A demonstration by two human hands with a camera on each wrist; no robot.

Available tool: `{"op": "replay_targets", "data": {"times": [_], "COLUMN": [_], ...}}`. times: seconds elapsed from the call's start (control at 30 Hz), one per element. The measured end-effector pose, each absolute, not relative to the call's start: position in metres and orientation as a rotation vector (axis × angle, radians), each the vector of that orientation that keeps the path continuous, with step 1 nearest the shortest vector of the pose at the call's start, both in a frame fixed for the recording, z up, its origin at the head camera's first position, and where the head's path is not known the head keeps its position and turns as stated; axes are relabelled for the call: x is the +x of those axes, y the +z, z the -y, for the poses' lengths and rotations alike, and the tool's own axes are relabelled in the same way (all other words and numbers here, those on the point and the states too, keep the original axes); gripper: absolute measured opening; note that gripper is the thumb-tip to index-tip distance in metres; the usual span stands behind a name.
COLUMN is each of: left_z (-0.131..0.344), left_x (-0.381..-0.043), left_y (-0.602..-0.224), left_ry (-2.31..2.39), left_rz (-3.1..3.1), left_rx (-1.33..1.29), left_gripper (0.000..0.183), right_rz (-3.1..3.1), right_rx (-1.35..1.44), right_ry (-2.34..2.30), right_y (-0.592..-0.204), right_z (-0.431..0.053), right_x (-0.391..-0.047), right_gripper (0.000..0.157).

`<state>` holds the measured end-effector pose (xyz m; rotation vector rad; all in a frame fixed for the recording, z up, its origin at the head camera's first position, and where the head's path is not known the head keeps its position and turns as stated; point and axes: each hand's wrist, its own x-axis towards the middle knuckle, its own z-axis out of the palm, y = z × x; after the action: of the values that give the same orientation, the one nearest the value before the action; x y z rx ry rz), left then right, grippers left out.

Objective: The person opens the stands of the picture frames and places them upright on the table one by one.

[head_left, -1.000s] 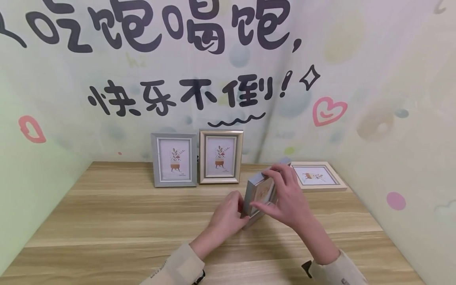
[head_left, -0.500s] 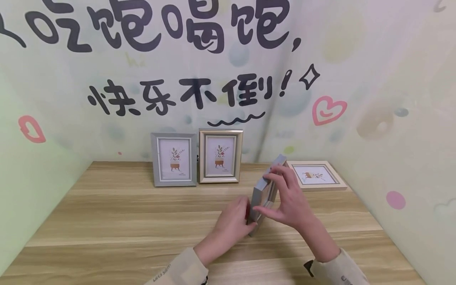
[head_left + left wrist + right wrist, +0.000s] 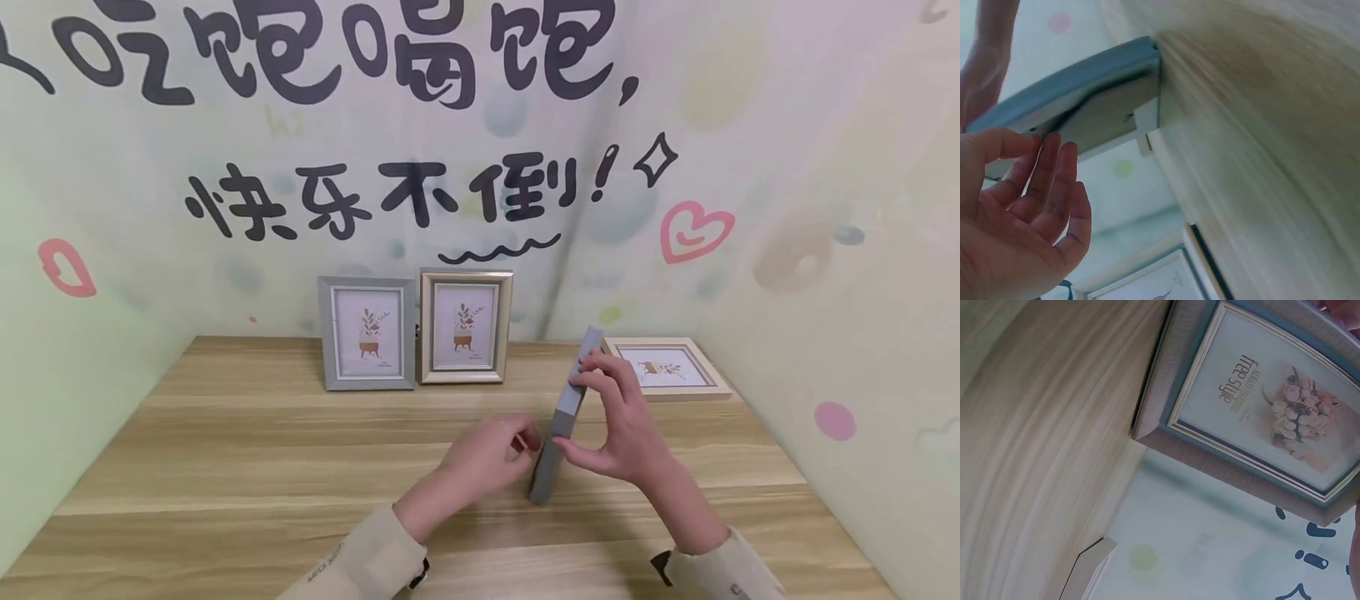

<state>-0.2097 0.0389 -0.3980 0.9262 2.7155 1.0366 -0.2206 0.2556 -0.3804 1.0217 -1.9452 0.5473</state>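
A grey picture frame (image 3: 547,471) stands on edge on the table, nearly edge-on in the head view. My right hand (image 3: 621,421) holds it, fingertips on the upper edge and thumb on the near side. In the right wrist view the picture (image 3: 1300,409) shows a bouquet and "free style" lettering. My left hand (image 3: 491,454) is at the left, by the back of the frame, fingers loosely bent. The left wrist view has its thumb and fingertips right at the back panel (image 3: 1107,115), with nothing visibly held between them.
Against the back wall stand a grey photo frame (image 3: 367,383) and a gold photo frame (image 3: 461,377), side by side. A cream photo frame (image 3: 667,393) lies flat at the back right of the wooden table (image 3: 262,467). Lettering covers the wall.
The frame has turned from showing its picture at an angle to edge-on, and shifted slightly right. My left hand has let go of its near lower corner; the right still holds it.
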Motion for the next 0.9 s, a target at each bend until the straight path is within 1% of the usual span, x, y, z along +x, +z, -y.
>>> {"op": "replay_targets", "data": {"times": [0.2,0.37,0.43,0.63,0.8,0.9], "left_z": [-0.045,-0.052,-0.054,-0.060,-0.066,-0.068], "left_x": [-0.216,-0.220,-0.221,-0.224,-0.227,-0.228], "left_y": [-0.409,-0.414,-0.415,-0.412,-0.409,-0.408], "left_ry": [0.994,1.046,1.070,1.127,1.162,1.170], "left_rz": [-2.747,-2.756,-2.758,-2.788,-2.787,-2.790], "left_rx": [0.996,1.023,1.028,1.048,1.094,1.090], "left_gripper": [0.045,0.061,0.062,0.058,0.062,0.059], "right_rz": [1.905,1.861,1.851,1.840,1.842,1.846], "right_rx": [1.038,1.055,1.059,1.060,1.052,1.047], "right_ry": [0.551,0.558,0.557,0.548,0.542,0.538], "right_y": [-0.382,-0.383,-0.383,-0.384,-0.384,-0.384], "right_z": [-0.259,-0.260,-0.260,-0.260,-0.260,-0.260], "right_x": [-0.220,-0.221,-0.222,-0.223,-0.223,-0.223], "right_gripper": [0.068,0.067,0.067,0.066,0.066,0.066]}}
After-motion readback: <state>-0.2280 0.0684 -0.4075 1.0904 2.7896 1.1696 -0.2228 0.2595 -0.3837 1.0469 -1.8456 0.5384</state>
